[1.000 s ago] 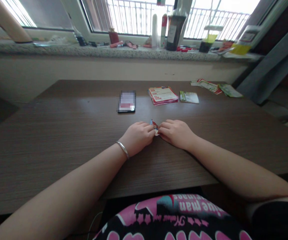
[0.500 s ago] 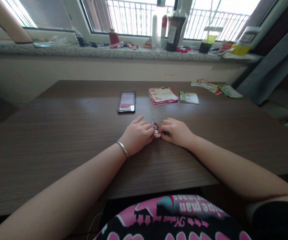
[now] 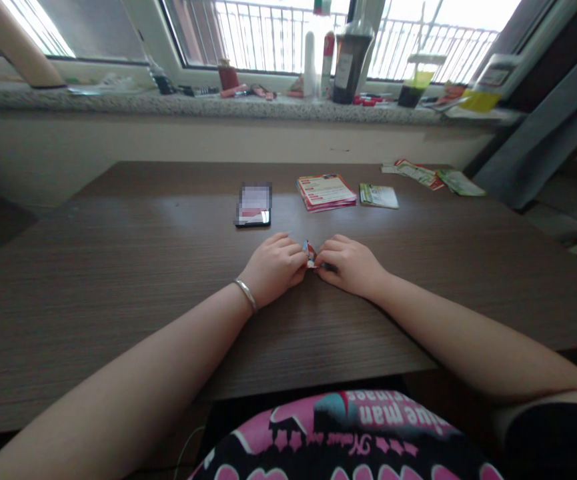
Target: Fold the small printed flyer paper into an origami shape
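Both my hands rest on the brown wooden table [image 3: 118, 267] near its front middle. My left hand [image 3: 272, 269], with a silver bracelet on the wrist, has its fingers curled and pinches a small folded piece of printed paper [image 3: 311, 255]. My right hand [image 3: 349, 265] pinches the same folded paper from the other side. Only a small red, white and blue bit of the paper shows between the fingertips; the remainder is hidden.
A phone [image 3: 253, 205] lies behind my hands. A stack of red and white leaflets [image 3: 325, 191] and a green leaflet [image 3: 379, 195] lie further back, more leaflets [image 3: 431, 177] at the far right. Bottles and clutter stand on the windowsill [image 3: 208, 105].
The fingers of both hands have shifted slightly on the folded paper; my left index finger lifted and then curled back. The hands stay in the same place.
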{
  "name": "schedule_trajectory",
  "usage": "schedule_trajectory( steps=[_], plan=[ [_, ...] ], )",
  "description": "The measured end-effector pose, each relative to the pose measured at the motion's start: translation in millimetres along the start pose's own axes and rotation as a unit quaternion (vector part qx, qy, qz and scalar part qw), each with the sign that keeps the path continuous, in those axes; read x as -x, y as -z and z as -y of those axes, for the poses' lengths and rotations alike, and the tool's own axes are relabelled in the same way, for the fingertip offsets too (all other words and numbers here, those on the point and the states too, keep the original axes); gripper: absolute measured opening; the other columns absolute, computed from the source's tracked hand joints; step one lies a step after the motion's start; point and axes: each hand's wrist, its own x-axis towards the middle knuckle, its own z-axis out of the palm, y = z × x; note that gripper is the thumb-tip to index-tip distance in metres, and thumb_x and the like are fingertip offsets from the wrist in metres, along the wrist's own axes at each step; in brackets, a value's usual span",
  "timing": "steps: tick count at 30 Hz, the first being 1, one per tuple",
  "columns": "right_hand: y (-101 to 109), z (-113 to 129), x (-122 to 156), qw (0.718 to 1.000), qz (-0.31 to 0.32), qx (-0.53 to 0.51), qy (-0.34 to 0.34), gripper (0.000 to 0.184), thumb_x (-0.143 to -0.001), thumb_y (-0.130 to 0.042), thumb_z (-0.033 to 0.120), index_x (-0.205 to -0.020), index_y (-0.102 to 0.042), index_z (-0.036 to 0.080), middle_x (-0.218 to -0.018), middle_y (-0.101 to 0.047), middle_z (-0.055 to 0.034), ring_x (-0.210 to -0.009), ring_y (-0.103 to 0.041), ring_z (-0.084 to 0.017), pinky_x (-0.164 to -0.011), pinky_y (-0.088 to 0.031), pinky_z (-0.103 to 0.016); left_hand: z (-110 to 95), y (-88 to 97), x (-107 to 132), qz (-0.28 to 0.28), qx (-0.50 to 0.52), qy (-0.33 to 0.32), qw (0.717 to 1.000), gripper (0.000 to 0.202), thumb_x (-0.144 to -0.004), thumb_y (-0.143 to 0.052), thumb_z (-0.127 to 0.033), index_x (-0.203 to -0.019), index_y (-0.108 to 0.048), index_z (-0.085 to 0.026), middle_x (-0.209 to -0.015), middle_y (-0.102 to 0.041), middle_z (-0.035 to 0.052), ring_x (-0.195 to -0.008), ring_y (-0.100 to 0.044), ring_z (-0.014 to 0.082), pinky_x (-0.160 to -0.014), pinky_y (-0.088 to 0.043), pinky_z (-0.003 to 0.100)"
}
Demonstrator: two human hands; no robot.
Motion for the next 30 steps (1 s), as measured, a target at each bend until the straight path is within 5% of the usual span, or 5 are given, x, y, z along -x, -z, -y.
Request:
schedule_trajectory(
  steps=[7, 11, 22, 30],
  plan=[
    [-2.2, -6.2, -2.9, 0.999, 0.001, -0.049, -0.003, 0.018, -0.088, -0.053, 0.031, -0.087, -0.067, 0.018, -0.085, -0.065, -0.0063, -0.082, -0.050, -0.019, -0.076, -0.038, -0.031, 2.6, -6.7, 3.5, -0.031, 0.128, 0.040, 0.990, 0.011, -0.083, -0.056, -0.024, -0.080, -0.065, -0.018, -0.097, -0.068, 0.0044, -0.105, -0.057, 0.0192, -0.098, -0.044, 0.035],
    [-5.0, -9.1, -4.7, 0.995, 0.015, -0.093, -0.029, 0.018, -0.086, -0.056, 0.030, -0.078, -0.064, 0.016, -0.080, -0.064, -0.0061, -0.079, -0.051, -0.018, -0.074, -0.037, -0.029, 4.6, -9.6, 4.9, -0.043, 0.191, 0.063, 0.979, 0.013, -0.084, -0.057, -0.027, -0.080, -0.067, -0.020, -0.098, -0.070, 0.0023, -0.103, -0.059, 0.0169, -0.100, -0.043, 0.037],
    [-8.9, -7.7, -6.5, 0.988, 0.020, -0.129, -0.078, 0.021, -0.086, -0.053, 0.026, -0.068, -0.056, 0.017, -0.067, -0.057, -0.0017, -0.068, -0.046, -0.015, -0.067, -0.033, -0.026, 5.1, -12.9, 2.3, 0.012, 0.193, 0.120, 0.974, 0.016, -0.084, -0.055, -0.025, -0.077, -0.067, -0.019, -0.093, -0.071, 0.0049, -0.107, -0.059, 0.0203, -0.099, -0.044, 0.039],
    [-9.4, -8.3, -7.2, 0.991, 0.006, -0.100, -0.087, 0.019, -0.086, -0.054, 0.030, -0.072, -0.057, 0.018, -0.070, -0.057, -0.0016, -0.070, -0.046, -0.015, -0.067, -0.032, -0.026, 2.4, -13.7, 2.2, 0.000, 0.199, 0.146, 0.969, 0.018, -0.084, -0.053, -0.031, -0.081, -0.066, -0.019, -0.096, -0.068, 0.0066, -0.105, -0.060, 0.0209, -0.091, -0.047, 0.035]
  ],
)
